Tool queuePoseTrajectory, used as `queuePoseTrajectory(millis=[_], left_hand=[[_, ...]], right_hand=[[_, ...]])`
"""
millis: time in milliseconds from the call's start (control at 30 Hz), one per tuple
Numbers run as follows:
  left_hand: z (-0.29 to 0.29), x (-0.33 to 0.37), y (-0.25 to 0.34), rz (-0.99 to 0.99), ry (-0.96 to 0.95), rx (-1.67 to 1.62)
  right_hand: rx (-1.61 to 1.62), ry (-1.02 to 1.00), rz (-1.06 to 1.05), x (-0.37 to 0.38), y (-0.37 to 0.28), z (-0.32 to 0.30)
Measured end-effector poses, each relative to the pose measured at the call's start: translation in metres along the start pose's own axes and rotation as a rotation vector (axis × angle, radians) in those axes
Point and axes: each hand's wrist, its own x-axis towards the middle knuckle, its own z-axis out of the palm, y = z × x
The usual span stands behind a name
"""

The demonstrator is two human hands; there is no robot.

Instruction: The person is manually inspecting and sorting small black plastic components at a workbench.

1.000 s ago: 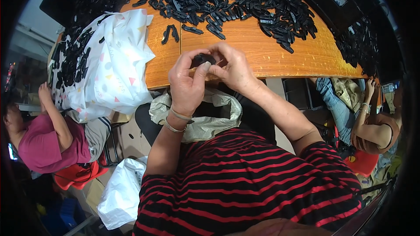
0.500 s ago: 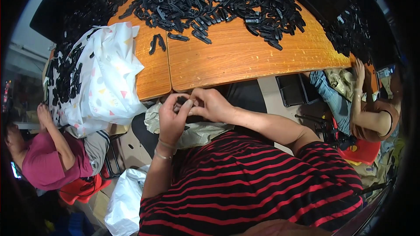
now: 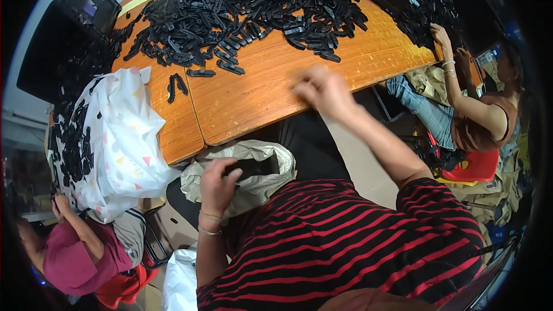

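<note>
My left hand (image 3: 218, 184) hangs over the near side of an open beige woven sack (image 3: 285, 161) on my lap. Its thumb stands apart from its curled fingers, and nothing shows between them. Above the front part of the wooden table (image 3: 253, 101) is my right hand (image 3: 327, 97), its fingers smeared by motion. Beyond it lies a big heap of small, long black plastic pieces (image 3: 196, 17), with a few loose ones at its near edge. Two such pieces (image 3: 177, 87) lie by the table seam. The sack's inside is dark, so its contents cannot be made out.
A white printed plastic bag (image 3: 129, 150) stands left, beside more black pieces (image 3: 72, 150). Co-workers sit at both sides, one in a maroon shirt (image 3: 72, 259), one on a red stool (image 3: 478, 166). Black bins (image 3: 57, 52) stand at the table's far corners. A white bag (image 3: 180, 279) sits on the floor.
My hands have parted. The right has swung out over the table, while the left has dropped slightly toward me, uncovering the sack's mouth. The whole view has shifted and tilted.
</note>
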Motion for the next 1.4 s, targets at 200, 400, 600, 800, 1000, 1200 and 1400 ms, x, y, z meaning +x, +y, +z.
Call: queuePoseTrajectory(millis=[200, 400, 600, 800, 1000, 1200, 1400], left_hand=[[-0.033, 0.062, -0.008, -0.07, 0.343, -0.022], [-0.051, 0.138, -0.059, -0.101, 0.475, 0.374], [-0.043, 0.165, -0.08, -0.231, 0.426, 0.542], [-0.046, 0.155, -0.078, -0.26, 0.437, 0.507], [-0.05, 0.139, -0.067, -0.335, 0.357, 0.435], [-0.048, 0.136, -0.059, -0.142, 0.363, 0.545], [-0.047, 0.143, -0.053, -0.091, 0.213, 0.694]], right_hand=[[-0.469, 0.047, 0.193, 0.023, 0.073, -0.03], [-0.352, -0.012, 0.002, 0.06, 0.061, 0.001], [-0.112, -0.115, 0.008, 0.075, 0.028, 0.033], [-0.08, -0.381, 0.15, 0.082, 0.009, 0.018], [-0.286, -0.393, 0.041, 0.087, 0.008, 0.008], [-0.243, -0.394, -0.045, 0.094, -0.002, 0.017], [-0.1, -0.648, 0.09, 0.109, 0.001, 0.018]])
